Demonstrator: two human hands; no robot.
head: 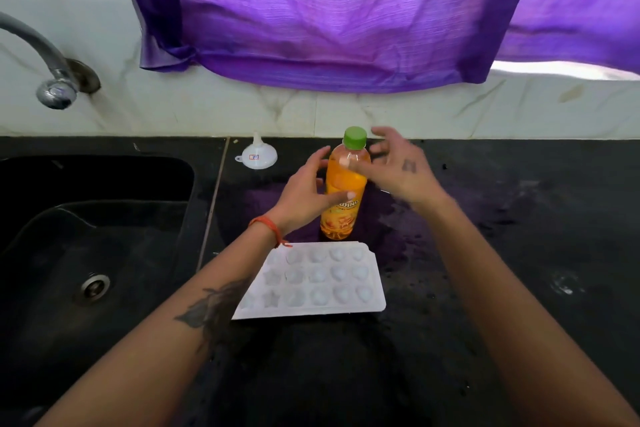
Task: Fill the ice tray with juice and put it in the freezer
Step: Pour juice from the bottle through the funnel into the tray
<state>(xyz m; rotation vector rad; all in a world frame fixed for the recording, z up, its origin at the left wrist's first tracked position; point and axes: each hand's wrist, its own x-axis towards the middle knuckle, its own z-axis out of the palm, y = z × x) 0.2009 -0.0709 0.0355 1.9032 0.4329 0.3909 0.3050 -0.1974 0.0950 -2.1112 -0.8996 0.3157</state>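
Fingers of left hand touch capped orange juice bottle.

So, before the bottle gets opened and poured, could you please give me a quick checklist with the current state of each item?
1. Juice bottle upright on the counter: ok.
2. Green cap off: not ok, still on.
3. Ice tray flat, cavities up: ok.
4. Cavities empty and clean: cannot tell.
5. Funnel within reach: ok.
6. Left hand and right hand gripping the bottle: not ok, both open around it.
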